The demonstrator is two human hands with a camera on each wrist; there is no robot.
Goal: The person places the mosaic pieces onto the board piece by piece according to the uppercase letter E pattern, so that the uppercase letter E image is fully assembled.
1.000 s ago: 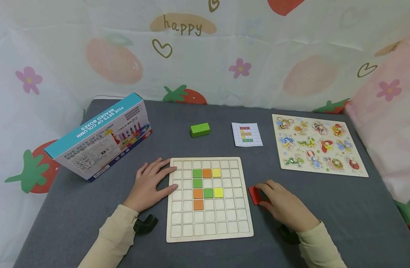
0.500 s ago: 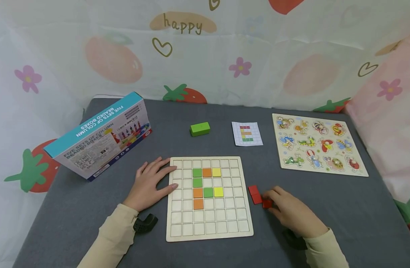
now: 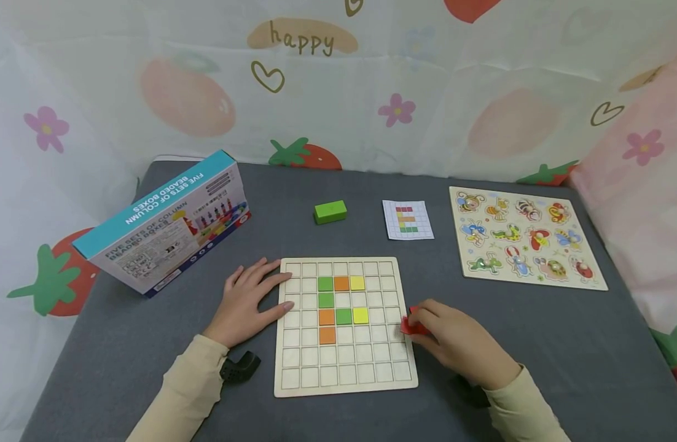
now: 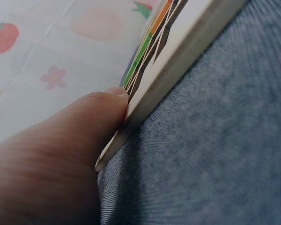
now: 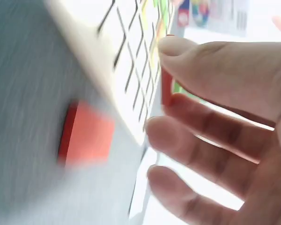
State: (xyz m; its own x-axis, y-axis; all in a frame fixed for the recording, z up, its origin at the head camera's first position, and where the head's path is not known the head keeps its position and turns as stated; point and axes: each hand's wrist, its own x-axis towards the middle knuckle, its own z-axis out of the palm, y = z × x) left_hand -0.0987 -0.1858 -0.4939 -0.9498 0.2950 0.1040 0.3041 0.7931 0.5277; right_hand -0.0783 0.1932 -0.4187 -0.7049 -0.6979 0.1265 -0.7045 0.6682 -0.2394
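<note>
Between thumb and fingertips, my right hand [image 3: 457,337] pinches a red square tile [image 5: 166,86] at the right edge of the wooden grid board [image 3: 344,392]. Another red tile [image 5: 86,136] lies on the cloth beside the board in the right wrist view. My left hand [image 3: 249,304] rests with spread fingers on the board's left edge; the left wrist view shows the thumb [image 4: 103,105] on its rim. Green [image 3: 325,283], orange [image 3: 341,283] and yellow tiles [image 3: 357,283] sit in several cells of the board.
Behind the board lie a green block [image 3: 330,212] and a pattern card [image 3: 421,230]. A wooden insect puzzle [image 3: 507,248] lies at the back right. At the left stands a large toy box [image 3: 175,236]. A printed curtain [image 3: 338,110] encloses the table.
My right hand first drew back right, showing several red tiles, then came left to the board's edge with a red tile in its fingers. My left hand has stayed in place.
</note>
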